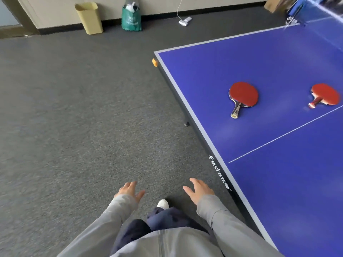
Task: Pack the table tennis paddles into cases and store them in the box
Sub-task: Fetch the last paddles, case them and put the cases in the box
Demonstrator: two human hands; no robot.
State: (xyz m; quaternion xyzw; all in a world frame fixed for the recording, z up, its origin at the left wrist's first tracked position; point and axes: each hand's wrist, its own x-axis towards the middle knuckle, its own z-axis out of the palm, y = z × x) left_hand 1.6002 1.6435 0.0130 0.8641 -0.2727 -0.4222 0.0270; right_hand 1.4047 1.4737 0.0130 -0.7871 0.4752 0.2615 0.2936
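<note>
Head view is showing us the grey carpeted floor [74, 117], with the blue table tennis counter edged in white lines [278, 173] lying to our right. Two red-faced paddles are lying flat on the counter, well apart: the nearer red rubber paddle with a dark striped handle [243, 94] and the farther red paddle with a red handle [325, 94] by the right edge. We are holding our left grip [130, 191] and right grip [199, 190] low over the floor, fingers spread apart, holding nothing.
</note>
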